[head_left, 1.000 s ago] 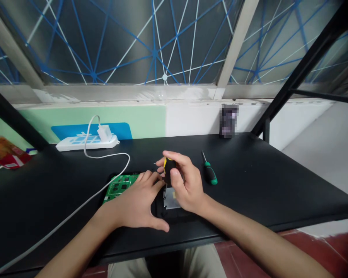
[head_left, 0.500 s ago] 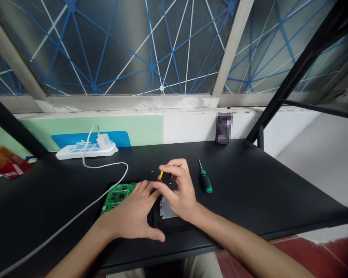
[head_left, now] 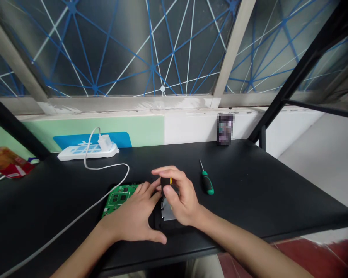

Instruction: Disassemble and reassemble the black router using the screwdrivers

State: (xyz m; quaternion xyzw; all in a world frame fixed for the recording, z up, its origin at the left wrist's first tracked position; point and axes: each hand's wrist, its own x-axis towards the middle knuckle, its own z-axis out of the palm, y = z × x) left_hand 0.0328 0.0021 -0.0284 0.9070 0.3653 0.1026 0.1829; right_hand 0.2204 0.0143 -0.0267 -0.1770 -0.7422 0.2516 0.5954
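The right grip (head_left: 184,200) pinches a black-and-yellow screwdriver handle (head_left: 164,182) above the left edge of a silver plate (head_left: 168,212). The left grip (head_left: 136,217), fingers spread, lies across the green circuit board (head_left: 119,197)'s right side, on the dark surface (head_left: 255,193).

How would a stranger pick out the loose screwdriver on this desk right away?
Find the black desk below the window, then the person's right hand. To the right of that hand lies the screwdriver, its metal shaft pointing toward the back. Its green-and-black handle sets it apart from the black-and-yellow tool in the hand.
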